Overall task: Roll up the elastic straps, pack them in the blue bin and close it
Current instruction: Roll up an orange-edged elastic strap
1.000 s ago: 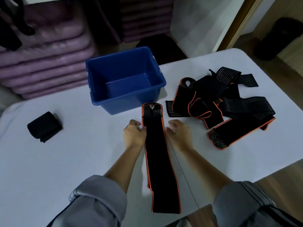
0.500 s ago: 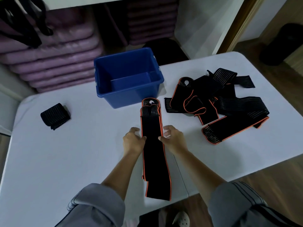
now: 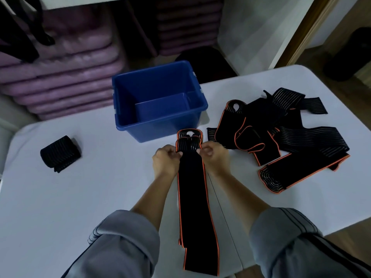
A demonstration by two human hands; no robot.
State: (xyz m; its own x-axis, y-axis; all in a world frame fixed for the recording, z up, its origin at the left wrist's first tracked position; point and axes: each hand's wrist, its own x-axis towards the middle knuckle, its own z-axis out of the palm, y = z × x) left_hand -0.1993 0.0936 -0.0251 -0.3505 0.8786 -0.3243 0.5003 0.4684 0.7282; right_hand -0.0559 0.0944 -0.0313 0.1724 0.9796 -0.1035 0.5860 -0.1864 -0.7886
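From the head view, your left hand (image 3: pixel 165 161) and right hand (image 3: pixel 213 155) each pinch one edge of the black, orange-trimmed strap (image 3: pixel 193 199), at its folded far end just in front of the blue bin (image 3: pixel 160 101). The strap runs back between your forearms on the white table (image 3: pixel 80 197). A rolled strap (image 3: pixel 60 153) sits far left; loose straps (image 3: pixel 281 135) lie piled at right.

white table (image 3: pixel 60 197) | purple cushions (image 3: pixel 66 77) stacked | wood floor (image 3: pixel 353 93) | dim
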